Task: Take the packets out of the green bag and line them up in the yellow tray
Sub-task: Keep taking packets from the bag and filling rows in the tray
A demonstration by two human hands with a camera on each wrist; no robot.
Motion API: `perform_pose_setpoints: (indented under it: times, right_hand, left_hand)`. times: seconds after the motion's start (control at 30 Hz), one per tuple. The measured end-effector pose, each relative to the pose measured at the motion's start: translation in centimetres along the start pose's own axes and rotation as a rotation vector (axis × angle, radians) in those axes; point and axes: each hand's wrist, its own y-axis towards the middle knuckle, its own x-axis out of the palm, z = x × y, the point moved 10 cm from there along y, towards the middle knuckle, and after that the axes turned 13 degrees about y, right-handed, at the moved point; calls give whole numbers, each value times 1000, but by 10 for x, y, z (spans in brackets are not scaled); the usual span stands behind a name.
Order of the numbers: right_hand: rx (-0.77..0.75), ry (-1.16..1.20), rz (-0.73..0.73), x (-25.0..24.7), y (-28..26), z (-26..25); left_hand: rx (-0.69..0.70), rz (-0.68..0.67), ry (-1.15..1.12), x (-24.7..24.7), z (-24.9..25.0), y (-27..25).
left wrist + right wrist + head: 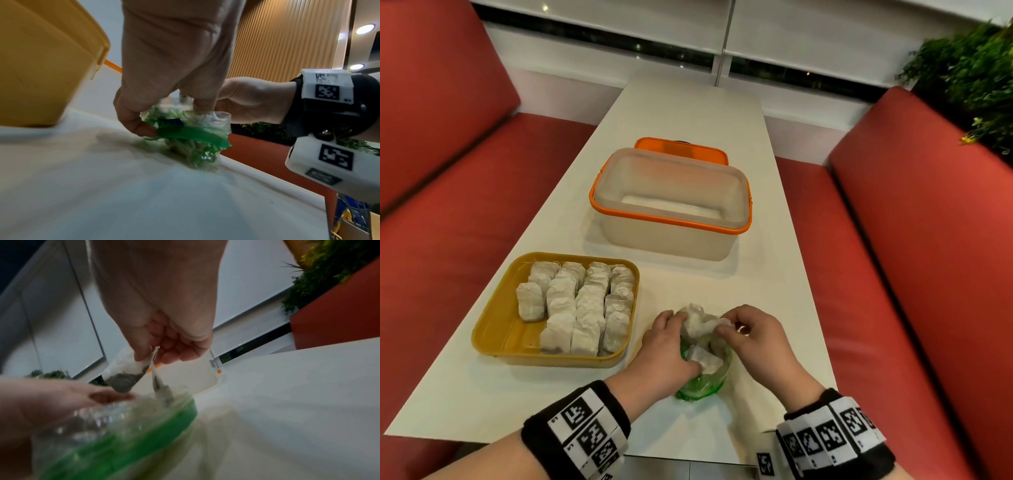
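On a white table (pixel 688 113), the left hand (pixel 664 346) grips the green bag (pixel 703 383) while the right hand (pixel 753 337) pinches a white packet (pixel 697 325) above its mouth. The yellow tray (pixel 493 329), just left, holds rows of packets (pixel 582 305).

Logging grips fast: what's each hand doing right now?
Left hand: grips the green bag.
Right hand: pinches a packet.

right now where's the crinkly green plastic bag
In the head view the green plastic bag lies on the white table near its front edge, right of the yellow tray, between the left hand and right hand.
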Motion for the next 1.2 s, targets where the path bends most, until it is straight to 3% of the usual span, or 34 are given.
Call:
perform_pose_setpoints:
  times: [0.17,0.4,0.6,0.73,0.93,1.1,1.2]
  right_hand:
    - [86,132,-40,-16,-2,-1]
    - [148,586,-165,-10,-6,-23]
    - [234,784,-221,9,-8,-32]
    - [226,706,-176,13,-9,-33]
    - [145,450,-31,-3,-8,-47]
    - [64,196,-54,18,-1,-76]
    - [49,63,-153,49,3,-95]
  left_hand:
    - [46,18,25,-13,14,-14]
    - [306,199,-183,-53,50,-41]
    - [244,-68,-648,-44,50,-33]
    - [172,-133,-781,-41,43,-37]
    - [97,-110,-859,-48,12,-48]
    - [-19,-54,-1006,-68,-25,-63]
    - [-83,38,-1108,-83,-50,-66]
